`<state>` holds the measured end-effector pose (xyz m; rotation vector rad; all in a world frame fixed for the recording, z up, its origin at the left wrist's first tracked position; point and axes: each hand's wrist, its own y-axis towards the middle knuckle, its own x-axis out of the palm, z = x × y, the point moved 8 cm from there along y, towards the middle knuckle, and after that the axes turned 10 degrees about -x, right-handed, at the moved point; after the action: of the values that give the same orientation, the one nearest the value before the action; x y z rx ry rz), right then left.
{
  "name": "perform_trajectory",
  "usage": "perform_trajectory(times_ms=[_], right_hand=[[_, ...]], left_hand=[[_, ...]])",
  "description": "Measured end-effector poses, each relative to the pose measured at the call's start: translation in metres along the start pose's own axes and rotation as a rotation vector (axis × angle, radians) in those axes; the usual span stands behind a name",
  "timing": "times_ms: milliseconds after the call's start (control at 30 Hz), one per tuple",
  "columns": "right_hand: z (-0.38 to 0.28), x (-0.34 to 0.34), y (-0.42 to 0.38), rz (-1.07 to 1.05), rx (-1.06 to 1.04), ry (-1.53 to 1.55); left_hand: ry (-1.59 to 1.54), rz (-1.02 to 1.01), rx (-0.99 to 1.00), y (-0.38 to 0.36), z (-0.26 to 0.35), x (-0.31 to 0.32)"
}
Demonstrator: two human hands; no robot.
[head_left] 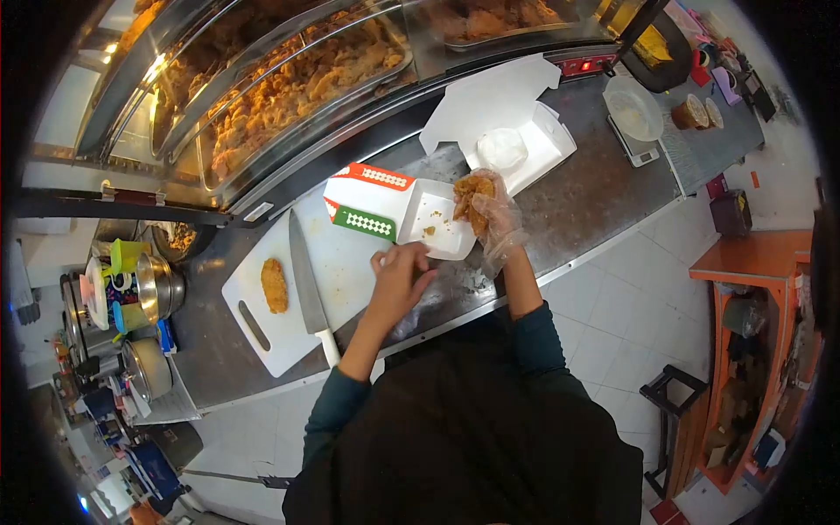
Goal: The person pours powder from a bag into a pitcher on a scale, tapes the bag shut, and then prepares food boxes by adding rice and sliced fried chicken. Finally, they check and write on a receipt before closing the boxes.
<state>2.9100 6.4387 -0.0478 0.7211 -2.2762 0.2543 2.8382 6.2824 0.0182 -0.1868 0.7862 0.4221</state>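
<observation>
Fried chicken pieces are in my right hand, which wears a clear plastic glove and is closed around them. Below the chicken sits a small open carton with crumbs inside and a lid patterned in red and green. At the carton's near left corner is my bare left hand, its fingers loosely bent and apart, with nothing visible in them. A white cutting board lies to the left, partly under the carton lid. On it rest a large knife and one breaded piece.
Beyond my right hand stands a larger white box holding a wrapped white round. A glass warmer full of fried chicken borders the counter's back. A scale bearing a plastic bowl is at right, metal pots at left.
</observation>
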Motion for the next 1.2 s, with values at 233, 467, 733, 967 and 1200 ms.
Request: perform_trajectory(times_ms=[233,467,733,967,1200], right_hand=[[-0.004,0.007,0.001,-0.046,0.011,-0.004],[-0.031,0.032,0.010,-0.136,0.001,0.003],[-0.018,0.025,0.005,-0.161,-0.067,-0.115],[-0.007,0.016,-0.007,-0.139,-0.165,-0.130],[-0.012,0.021,-0.016,-0.164,-0.170,-0.217]], left_hand=[[0.195,-0.037,-0.396,-0.122,-0.058,-0.053],[0.217,0.249,-0.619,-0.184,-0.091,-0.057],[0.211,0.235,-0.048,-0.038,0.001,-0.027],[0.222,0.001,-0.070,0.005,-0.012,0.024],[0.130,0.058,-0.144,0.004,-0.024,0.020]])
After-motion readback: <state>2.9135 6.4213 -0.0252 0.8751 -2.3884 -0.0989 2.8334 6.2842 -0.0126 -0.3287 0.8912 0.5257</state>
